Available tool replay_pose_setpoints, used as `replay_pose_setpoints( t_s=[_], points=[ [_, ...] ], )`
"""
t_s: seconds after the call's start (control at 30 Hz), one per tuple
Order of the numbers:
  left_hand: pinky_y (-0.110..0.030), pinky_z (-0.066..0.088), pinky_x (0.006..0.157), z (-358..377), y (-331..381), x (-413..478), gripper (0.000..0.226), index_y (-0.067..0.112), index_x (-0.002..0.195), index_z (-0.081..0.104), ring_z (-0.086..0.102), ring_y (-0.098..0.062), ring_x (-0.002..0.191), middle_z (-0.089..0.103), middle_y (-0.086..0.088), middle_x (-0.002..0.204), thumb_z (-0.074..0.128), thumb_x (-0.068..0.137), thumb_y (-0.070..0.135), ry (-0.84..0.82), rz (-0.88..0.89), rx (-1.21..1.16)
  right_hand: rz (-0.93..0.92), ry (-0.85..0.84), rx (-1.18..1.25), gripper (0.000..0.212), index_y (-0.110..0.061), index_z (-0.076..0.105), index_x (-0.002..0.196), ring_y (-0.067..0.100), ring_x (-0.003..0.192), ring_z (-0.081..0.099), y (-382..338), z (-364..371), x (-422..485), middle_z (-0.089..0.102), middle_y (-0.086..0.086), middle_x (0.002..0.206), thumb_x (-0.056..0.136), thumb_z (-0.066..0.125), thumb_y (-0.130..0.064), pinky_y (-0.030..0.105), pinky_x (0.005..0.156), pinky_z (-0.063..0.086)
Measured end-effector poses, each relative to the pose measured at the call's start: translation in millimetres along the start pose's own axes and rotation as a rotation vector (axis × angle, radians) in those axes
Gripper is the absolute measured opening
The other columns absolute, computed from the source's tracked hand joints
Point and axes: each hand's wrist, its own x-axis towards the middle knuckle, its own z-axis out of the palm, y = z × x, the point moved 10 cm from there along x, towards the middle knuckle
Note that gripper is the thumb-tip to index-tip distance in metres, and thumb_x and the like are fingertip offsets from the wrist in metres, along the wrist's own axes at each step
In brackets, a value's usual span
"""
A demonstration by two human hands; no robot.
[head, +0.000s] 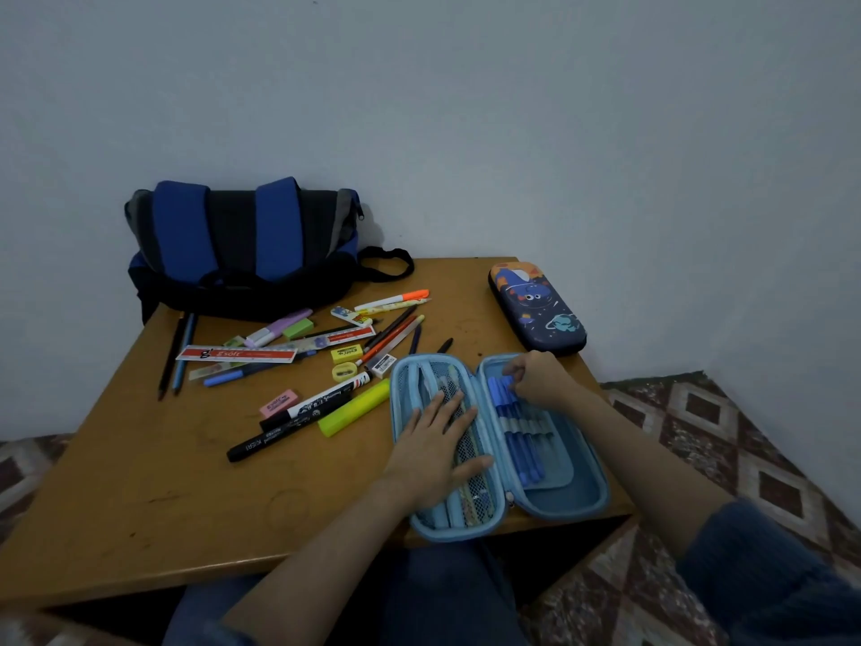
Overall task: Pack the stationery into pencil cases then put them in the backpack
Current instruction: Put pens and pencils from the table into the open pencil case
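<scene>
At the near edge of the surface, toward its right corner, a light blue pencil case lies open; the left hand rests flat with fingers spread on its mesh half, while the right hand pinches the top of one of the blue pens lined up in the other half. Mid-surface, a yellow highlighter, black markers, a pink eraser, a red ruler and pencils lie scattered. A closed space-print pencil case sits at the far right corner, a blue-and-black backpack at the far left.
</scene>
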Motion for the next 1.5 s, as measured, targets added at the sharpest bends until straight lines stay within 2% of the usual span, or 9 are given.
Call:
replay_pose_setpoints(
  t_s=[0.1, 0.2, 0.37, 0.53, 0.6, 0.7, 0.97, 1.23, 1.5],
  points=[
    [-0.032, 0.003, 0.117, -25, -4, -10, 0.067, 0.029, 0.149, 0.009, -0.005, -0.012, 0.144, -0.004, 0.008, 0.157, 0.032, 0.092, 0.057, 0.122, -0.007, -0.119, 0.02, 0.013, -0.02, 0.038, -0.002, 0.056, 0.124, 0.027, 0.095, 0.06, -3, -3, -2, 0.062, 0.015, 0.109, 0.087, 0.052, -0.002, 0.035, 0.085, 0.052],
    [-0.031, 0.005, 0.116, -58, -30, -31, 0.061, 0.029, 0.148, 0.014, 0.0, -0.009, 0.144, 0.001, 0.01, 0.157, 0.034, 0.095, 0.051, 0.305, -0.067, -0.167, 0.024, 0.077, -0.072, 0.042, -0.004, 0.054, 0.126, 0.028, 0.095, 0.059, -13, -14, -4, 0.06, 0.016, 0.117, 0.085, 0.05, -0.002, 0.033, 0.074, 0.049],
    [-0.042, 0.02, 0.117, -94, -138, -90, 0.054, 0.02, 0.144, 0.029, 0.016, -0.021, 0.143, 0.016, 0.003, 0.155, 0.039, 0.095, 0.041, 0.489, -0.377, -0.2, -0.093, 0.131, -0.06, 0.033, -0.007, 0.061, 0.119, 0.023, 0.08, 0.058, -76, -17, -3, 0.066, 0.016, 0.107, 0.089, 0.048, -0.006, 0.034, 0.074, 0.05],
    [-0.039, 0.012, 0.118, -97, -233, -155, 0.052, 0.009, 0.145, 0.026, 0.013, -0.024, 0.144, 0.014, -0.005, 0.157, 0.039, 0.098, 0.028, 0.472, -0.673, -0.086, -0.358, 0.131, -0.014, 0.026, -0.008, 0.069, 0.106, 0.014, 0.065, 0.055, -175, 6, -9, 0.07, 0.011, 0.096, 0.09, 0.049, -0.008, 0.027, 0.059, 0.046],
    [-0.037, 0.006, 0.119, -89, -250, -169, 0.051, 0.008, 0.146, 0.024, 0.01, -0.023, 0.145, 0.014, -0.007, 0.156, 0.033, 0.1, 0.026, 0.435, -0.714, -0.055, -0.437, 0.118, -0.006, 0.026, -0.008, 0.069, 0.107, 0.016, 0.077, 0.061, -213, 20, -13, 0.069, 0.011, 0.102, 0.089, 0.051, -0.009, 0.026, 0.065, 0.048],
    [-0.033, 0.002, 0.118, -83, -255, -174, 0.051, 0.009, 0.147, 0.023, 0.009, -0.019, 0.145, 0.017, -0.005, 0.156, 0.028, 0.1, 0.029, 0.437, -0.726, -0.039, -0.545, 0.101, -0.059, 0.026, -0.009, 0.069, 0.108, 0.024, 0.103, 0.06, -261, 45, -20, 0.067, 0.008, 0.112, 0.089, 0.05, -0.01, 0.032, 0.085, 0.048],
    [-0.029, 0.005, 0.117, -90, -252, -176, 0.048, 0.012, 0.146, 0.028, 0.014, -0.016, 0.144, 0.024, -0.003, 0.154, 0.031, 0.1, 0.027, 0.522, -0.723, -0.065, -0.564, -0.053, -0.213, 0.044, -0.015, 0.052, 0.131, 0.026, 0.118, 0.052, -318, 113, -5, 0.053, 0.011, 0.131, 0.088, 0.055, -0.007, 0.037, 0.093, 0.047],
    [-0.029, 0.009, 0.117, -94, -252, -178, 0.048, 0.011, 0.144, 0.031, 0.016, -0.016, 0.143, 0.027, -0.003, 0.153, 0.036, 0.098, 0.025, 0.568, -0.708, -0.067, -0.604, -0.032, -0.313, 0.047, -0.007, 0.042, 0.135, 0.027, 0.123, 0.045, -340, 134, 9, 0.038, 0.01, 0.14, 0.089, 0.051, -0.006, 0.036, 0.094, 0.041],
    [-0.03, 0.01, 0.117, -93, -253, -179, 0.048, 0.012, 0.143, 0.032, 0.016, -0.016, 0.143, 0.028, -0.002, 0.153, 0.037, 0.097, 0.027, 0.575, -0.714, -0.072, -0.633, -0.024, -0.445, 0.037, -0.009, 0.052, 0.126, 0.028, 0.116, 0.05, -345, 148, 15, 0.046, 0.01, 0.13, 0.089, 0.052, -0.007, 0.038, 0.091, 0.044]
  ],
)
